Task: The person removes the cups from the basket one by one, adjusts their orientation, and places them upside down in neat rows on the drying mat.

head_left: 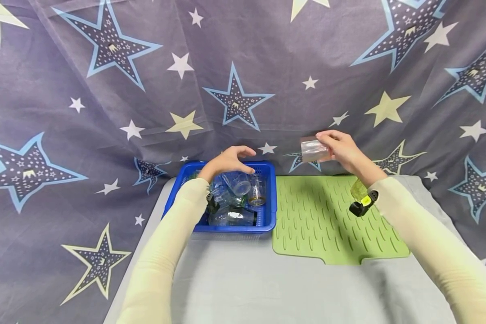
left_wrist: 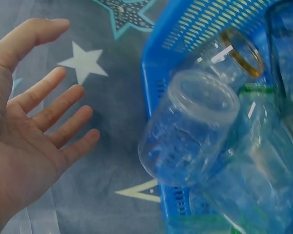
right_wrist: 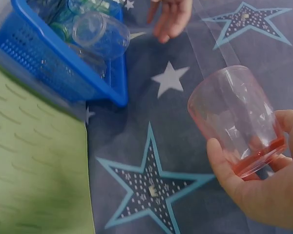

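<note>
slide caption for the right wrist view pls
The right grip holds a pink-tinted cup, with a blue basket and green mat at frame left.

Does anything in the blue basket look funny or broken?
A little funny: one clear cup lies tilted among other glassware in the blue basket instead of standing upright, looking jumbled. I see nothing clearly broken.
</note>
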A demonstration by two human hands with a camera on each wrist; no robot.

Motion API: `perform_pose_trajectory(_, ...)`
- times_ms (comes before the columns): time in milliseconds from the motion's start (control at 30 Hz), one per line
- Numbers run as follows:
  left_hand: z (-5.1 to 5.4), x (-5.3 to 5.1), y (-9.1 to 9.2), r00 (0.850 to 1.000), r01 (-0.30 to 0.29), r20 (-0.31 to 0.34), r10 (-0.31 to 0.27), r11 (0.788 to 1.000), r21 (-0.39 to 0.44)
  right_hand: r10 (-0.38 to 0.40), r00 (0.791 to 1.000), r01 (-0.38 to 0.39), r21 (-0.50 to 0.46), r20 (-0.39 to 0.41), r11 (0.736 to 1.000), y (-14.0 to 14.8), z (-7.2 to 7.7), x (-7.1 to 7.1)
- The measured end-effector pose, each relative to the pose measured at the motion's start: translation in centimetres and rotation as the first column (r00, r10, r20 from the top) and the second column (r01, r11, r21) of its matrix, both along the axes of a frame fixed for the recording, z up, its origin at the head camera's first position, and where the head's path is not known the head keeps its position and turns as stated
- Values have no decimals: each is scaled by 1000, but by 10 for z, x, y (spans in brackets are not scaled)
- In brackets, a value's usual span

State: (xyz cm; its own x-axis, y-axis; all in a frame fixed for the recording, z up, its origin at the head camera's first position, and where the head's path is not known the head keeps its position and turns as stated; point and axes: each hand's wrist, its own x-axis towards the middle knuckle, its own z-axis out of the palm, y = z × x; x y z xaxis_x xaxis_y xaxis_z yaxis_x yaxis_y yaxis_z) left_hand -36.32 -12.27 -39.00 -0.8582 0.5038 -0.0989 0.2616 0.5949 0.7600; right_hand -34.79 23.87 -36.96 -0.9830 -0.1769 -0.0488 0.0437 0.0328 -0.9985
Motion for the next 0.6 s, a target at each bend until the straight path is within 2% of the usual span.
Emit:
perform_pose_trajectory(167, -5, -2, -5, 999, 1, -37, -5, 996, -88, -37, 998, 40, 75, -47, 996, 13, -3, -4)
perform_pose_trajectory(300, -10, -4, -10, 998, -3, -56, -7, 985, -171, -51, 996, 61, 137, -74, 989, 21, -6, -4)
perform_pose_trajectory(467, -13, -6, -12, 996, -10, -86, -14, 963, -271, -65, 993, 82, 188, -95, 979, 29, -12, -5)
perform_pose_trajectory(600, -14, -7, -12, 998, -3, -59, -19, 937, -348, -66, 986, 107, 276, -155, 955, 36, -20, -8)
